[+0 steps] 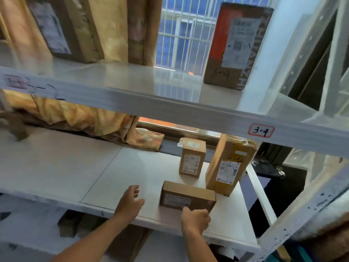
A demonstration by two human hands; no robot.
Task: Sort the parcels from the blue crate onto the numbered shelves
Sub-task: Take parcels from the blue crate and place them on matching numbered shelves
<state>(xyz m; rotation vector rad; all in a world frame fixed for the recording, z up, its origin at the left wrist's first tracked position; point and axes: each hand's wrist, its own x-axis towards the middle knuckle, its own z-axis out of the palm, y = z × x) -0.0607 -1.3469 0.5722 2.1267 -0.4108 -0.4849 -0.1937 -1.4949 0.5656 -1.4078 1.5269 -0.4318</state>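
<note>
Counted on lower shelf (56, 167): three cardboard parcels, namely flat parcel (187, 195), small upright parcel (191, 157), tall upright parcel (229, 165). On upper shelf (132, 76): two plainly distinguishable, red-sided parcel (238, 46) and large leaning parcel (62, 27). Legible shelf tags: one, tag 3-4 (261, 131). Hands: two, left hand (130, 203), right hand (195, 219).

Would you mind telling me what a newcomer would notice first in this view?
The red-outlined 3-4 label on the shelf beam stands out. Below it, the right hand meets the near edge of a flat cardboard parcel, the left hand open beside it, a small upright parcel and a taller parcel behind.
</note>
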